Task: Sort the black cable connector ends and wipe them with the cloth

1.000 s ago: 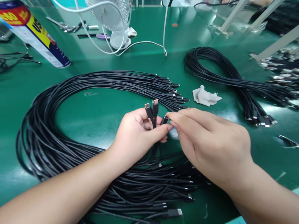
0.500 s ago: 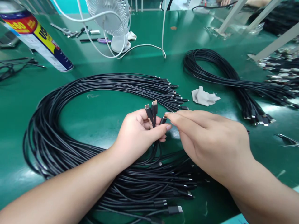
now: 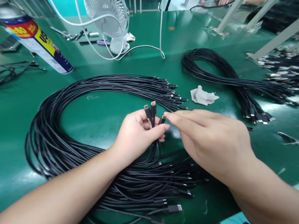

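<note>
My left hand is closed around a few black USB cables, with their plugs pointing up between thumb and fingers. One plug leans right, apart from the other two. At its metal tip are the fingertips of my right hand, pressed together; whatever they may pinch is hidden. Below and left of my hands a large looped bundle of black cables lies on the green table. Its plug ends point right, in one group beyond my hands and another nearer me.
A crumpled pale cloth lies beyond my right hand. Another cable bundle is at the right, near metal posts and more plugs. A white fan and a spray can stand at the back left. Tweezers lie far right.
The whole view has shifted very slightly. Both hands keep almost the same pose at the plugs, and the held cables look unchanged.
</note>
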Available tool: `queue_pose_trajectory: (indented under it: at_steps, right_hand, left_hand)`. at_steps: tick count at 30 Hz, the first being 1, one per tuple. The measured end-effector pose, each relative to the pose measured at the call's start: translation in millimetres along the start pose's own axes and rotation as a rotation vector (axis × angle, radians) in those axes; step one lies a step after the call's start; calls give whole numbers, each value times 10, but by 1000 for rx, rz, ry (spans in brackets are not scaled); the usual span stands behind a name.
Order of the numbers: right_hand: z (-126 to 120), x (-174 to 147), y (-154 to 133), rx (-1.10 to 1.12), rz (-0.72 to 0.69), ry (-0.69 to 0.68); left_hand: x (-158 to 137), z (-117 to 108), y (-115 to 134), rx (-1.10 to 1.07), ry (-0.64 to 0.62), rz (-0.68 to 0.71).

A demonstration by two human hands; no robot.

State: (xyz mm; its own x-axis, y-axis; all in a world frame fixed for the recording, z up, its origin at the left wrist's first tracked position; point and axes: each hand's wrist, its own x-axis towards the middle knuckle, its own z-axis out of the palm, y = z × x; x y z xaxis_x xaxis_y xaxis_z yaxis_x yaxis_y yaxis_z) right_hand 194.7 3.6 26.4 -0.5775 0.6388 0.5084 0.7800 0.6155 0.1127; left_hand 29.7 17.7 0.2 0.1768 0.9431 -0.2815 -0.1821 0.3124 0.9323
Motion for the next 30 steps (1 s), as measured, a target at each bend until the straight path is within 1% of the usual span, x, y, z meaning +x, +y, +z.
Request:
queue_pose_trajectory:
  at_steps: [6, 9, 11, 13, 16, 18, 20, 22, 23, 25, 27, 28, 30]
  right_hand:
    - [-2, -11, 13, 2, 17, 2]
    - [26, -23, 49, 92, 100, -12]
    - [50, -20, 82, 242, 198, -56]
    - [73, -1, 112, 441, 293, -127]
    - [103, 48, 125, 755, 370, -224]
    - [121, 80, 108, 912, 413, -243]
    - [133, 105, 85, 997, 464, -229]
    - [132, 124, 74, 999, 472, -212]
    - [125, 132, 79, 964, 458, -189]
    - [101, 143, 115, 843, 428, -126]
    - [77, 144, 180, 736, 409, -106]
    - [71, 139, 217, 712, 399, -141]
    - [80, 119, 283, 718, 368, -272]
  left_hand:
    - [11, -4, -7, -40, -12, 3]
    - [11, -9, -10, -71, -17, 1]
    - [9, -11, -11, -90, -25, -1]
    - [5, -12, -11, -105, -39, 6]
    - [-2, -6, -8, -107, -61, 14]
    - [-6, 2, -5, -98, -76, 12]
    - [-10, 11, 1, -88, -92, 14]
    - [-14, 16, 4, -83, -104, 19]
    - [-14, 15, 3, -82, -105, 21]
    - [-12, 6, -5, -85, -103, 18]
    - [-2, -12, -20, -108, -101, 18]
    - [6, -22, -29, -126, -105, 20]
    - [25, -42, -46, -161, -122, 28]
